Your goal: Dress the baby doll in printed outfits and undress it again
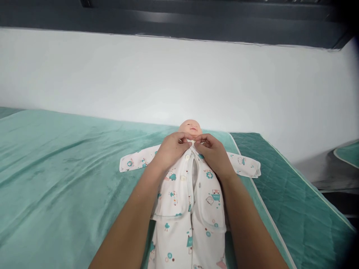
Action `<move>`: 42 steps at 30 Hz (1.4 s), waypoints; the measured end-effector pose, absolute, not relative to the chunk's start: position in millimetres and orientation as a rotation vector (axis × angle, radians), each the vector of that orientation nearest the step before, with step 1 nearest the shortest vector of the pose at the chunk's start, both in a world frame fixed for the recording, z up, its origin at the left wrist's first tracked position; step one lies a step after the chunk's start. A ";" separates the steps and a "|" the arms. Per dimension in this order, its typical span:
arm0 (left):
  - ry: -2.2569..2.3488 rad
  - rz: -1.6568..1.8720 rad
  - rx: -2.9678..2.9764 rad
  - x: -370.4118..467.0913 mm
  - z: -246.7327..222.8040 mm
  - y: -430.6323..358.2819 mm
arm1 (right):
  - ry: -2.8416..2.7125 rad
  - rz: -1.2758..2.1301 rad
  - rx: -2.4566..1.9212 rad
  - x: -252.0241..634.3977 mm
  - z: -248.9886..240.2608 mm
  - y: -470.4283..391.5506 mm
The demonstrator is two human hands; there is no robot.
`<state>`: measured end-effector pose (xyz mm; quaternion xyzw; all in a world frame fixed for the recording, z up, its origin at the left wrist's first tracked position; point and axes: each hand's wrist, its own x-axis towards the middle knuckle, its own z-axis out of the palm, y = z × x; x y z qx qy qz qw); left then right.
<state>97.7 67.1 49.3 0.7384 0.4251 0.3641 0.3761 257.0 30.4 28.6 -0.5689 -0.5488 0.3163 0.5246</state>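
Clearly, we have both hands at one place: the left hand (174, 148) and the right hand (212, 151) meet at the collar (193, 142) of the white printed jacket (172, 203). With thumb and finger, each hand pinches the cloth from its own side, and the fingertips stand just beside each other. What exactly is between them we cannot tell, because the fingers cover it.

The jacket lies directly under the grip, and its long axis runs from the collar toward us, between our two forearms. In our judgement, the important relation is that of the two front edges: they come together at the grip, but below it they part and leave a narrow gap. The upper button (187, 157) and the lower button (183, 178) sit below the grip, on the left front, so the left hand is nearer to them. To the collar, both hands are equally near. The doll's head (190, 126) is just beyond the grip, and the sleeves (248, 164) reach outward on both sides.
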 end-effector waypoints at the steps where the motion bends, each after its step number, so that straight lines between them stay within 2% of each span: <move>1: 1.083 0.935 1.936 97.8 49.8 67.1 | -1.307 0.740 -1.366 256.7 28.9 29.9; 6: 1.089 0.944 2.096 97.9 46.7 70.6 | -1.265 0.727 -1.450 254.4 30.3 27.2; 13: 1.136 0.942 2.139 97.9 43.4 71.1 | -1.378 0.427 -1.465 254.1 27.9 28.5; 19: 1.122 0.954 2.162 96.4 44.2 69.6 | -1.515 0.302 -1.424 254.2 27.5 28.8; 29: 1.162 1.252 2.005 92.2 41.7 32.9 | -1.687 0.464 -1.423 256.8 19.6 -2.1; 33: 1.138 1.266 1.990 81.5 33.0 15.6 | -1.552 0.498 -1.416 255.0 17.8 -6.2; 38: 1.075 1.234 1.986 75.9 30.6 10.8 | -1.368 0.375 -1.424 253.9 28.7 -14.2; 42: 1.083 1.185 1.995 76.8 31.6 12.6 | -1.514 0.416 -1.596 246.5 44.0 -28.6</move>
